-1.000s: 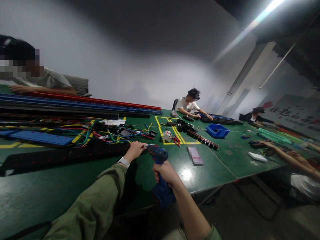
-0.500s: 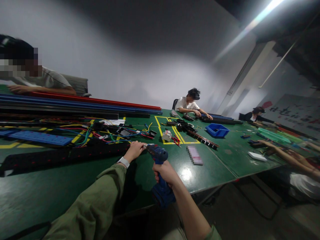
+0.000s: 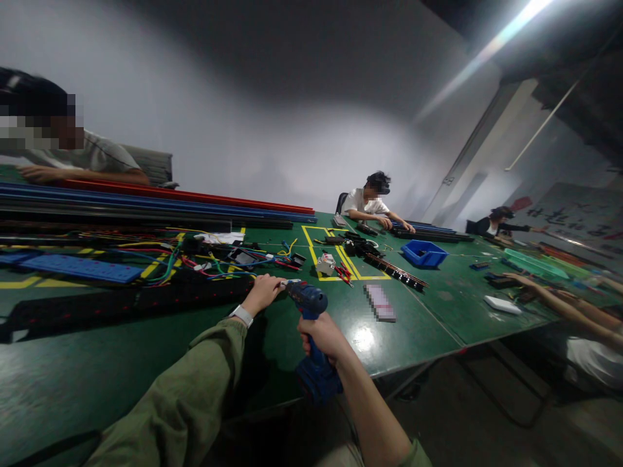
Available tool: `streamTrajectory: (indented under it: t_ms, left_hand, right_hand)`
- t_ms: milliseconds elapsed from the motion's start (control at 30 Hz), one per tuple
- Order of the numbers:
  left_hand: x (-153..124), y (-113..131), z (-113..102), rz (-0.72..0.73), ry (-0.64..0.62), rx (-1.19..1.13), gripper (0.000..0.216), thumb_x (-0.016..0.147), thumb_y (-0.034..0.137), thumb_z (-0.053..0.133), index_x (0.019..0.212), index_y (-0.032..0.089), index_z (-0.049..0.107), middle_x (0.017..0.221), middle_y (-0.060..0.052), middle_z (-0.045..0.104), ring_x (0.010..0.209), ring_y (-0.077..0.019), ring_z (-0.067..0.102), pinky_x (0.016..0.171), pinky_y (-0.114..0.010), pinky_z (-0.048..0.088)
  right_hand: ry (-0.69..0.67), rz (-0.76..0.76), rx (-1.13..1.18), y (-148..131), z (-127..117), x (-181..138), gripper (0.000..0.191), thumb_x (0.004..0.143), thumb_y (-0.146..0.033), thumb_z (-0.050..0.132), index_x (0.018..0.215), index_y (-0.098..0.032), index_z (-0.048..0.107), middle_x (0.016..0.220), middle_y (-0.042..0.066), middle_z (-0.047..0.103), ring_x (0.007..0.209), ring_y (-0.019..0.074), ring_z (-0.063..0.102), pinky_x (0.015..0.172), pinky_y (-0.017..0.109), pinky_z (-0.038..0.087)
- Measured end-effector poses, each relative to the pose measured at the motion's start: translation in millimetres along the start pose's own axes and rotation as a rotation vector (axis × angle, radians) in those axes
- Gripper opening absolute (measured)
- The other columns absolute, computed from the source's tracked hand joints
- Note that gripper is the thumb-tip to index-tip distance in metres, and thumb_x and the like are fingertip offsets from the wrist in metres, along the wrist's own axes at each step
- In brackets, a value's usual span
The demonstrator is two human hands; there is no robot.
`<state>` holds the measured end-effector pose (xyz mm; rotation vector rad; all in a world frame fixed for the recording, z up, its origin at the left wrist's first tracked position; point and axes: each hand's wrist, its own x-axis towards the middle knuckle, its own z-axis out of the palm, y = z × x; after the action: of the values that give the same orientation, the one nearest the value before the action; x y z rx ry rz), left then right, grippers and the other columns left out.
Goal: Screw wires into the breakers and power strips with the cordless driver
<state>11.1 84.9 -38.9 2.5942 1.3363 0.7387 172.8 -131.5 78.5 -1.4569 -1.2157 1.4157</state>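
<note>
My right hand is wrapped round the grip of a blue cordless drill, held over the table's front edge with its bit pointing left. At the right end of a long black power strip, my left hand grips the strip with its fingers curled over it. The drill's tip meets the strip's end by my left fingertips; the exact contact point is too small to make out. Small red marks run along the strip. Behind it lie a blue socket panel and loose coloured wires.
Red, blue and black rails lie along the back left. A white block, red-handled pliers, a phone-like slab and a blue bin are on the green table. Several co-workers sit around it.
My hands, the drill and the strip keep nearly the same places. At the far right, a co-worker's arm has shifted slightly.
</note>
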Motion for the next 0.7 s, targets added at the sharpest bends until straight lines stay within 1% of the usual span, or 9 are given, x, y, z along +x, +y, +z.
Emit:
streamTrajectory:
  t_ms: [133,333,467,700]
  left_hand:
    - [-0.3,0.6,-0.4,-0.003,0.005,-0.011,0.035,0.095,0.038,0.047,0.122,0.032,0.068,0.111,-0.007,0.073,0.103,-0.0273,0.058,0.095,-0.042,0.035]
    - [-0.2,1.6,-1.2,0.000,0.016,-0.007,0.035,0.095,0.039,0.046,0.121,0.032,0.069,0.111,-0.007,0.073,0.102,-0.0272,0.058,0.093,-0.041,0.035]
    - [-0.1,1.2,-1.1,0.003,0.010,-0.007,0.035,0.096,0.038,0.045,0.121,0.033,0.069,0.112,-0.006,0.073,0.101,-0.0274,0.059,0.093,-0.041,0.035]
    - [-0.7,3.6,-4.7,0.005,0.007,-0.006,0.035,0.096,0.039,0.045,0.120,0.032,0.070,0.110,-0.008,0.073,0.102,-0.0271,0.059,0.092,-0.041,0.036]
  right_hand:
    - [0.004,0.015,0.000,-0.3,-0.6,0.3,0.007,0.068,-0.021,0.054,0.068,-0.020,0.047,0.052,-0.006,0.048,0.042,0.0098,0.046,0.043,0.022,0.037]
    - [0.009,0.023,-0.002,-0.7,-0.3,-0.2,0.009,0.067,-0.021,0.055,0.065,-0.020,0.046,0.051,-0.005,0.048,0.042,0.0098,0.047,0.043,0.022,0.037]
    - [0.001,0.037,0.012,-0.5,-0.2,0.5,0.008,0.068,-0.021,0.055,0.068,-0.020,0.047,0.052,-0.005,0.048,0.042,0.0099,0.046,0.043,0.022,0.037]
    - [0.005,0.012,-0.001,1.0,0.4,0.4,0.009,0.068,-0.022,0.054,0.066,-0.020,0.046,0.051,-0.006,0.047,0.041,0.0091,0.045,0.043,0.022,0.036]
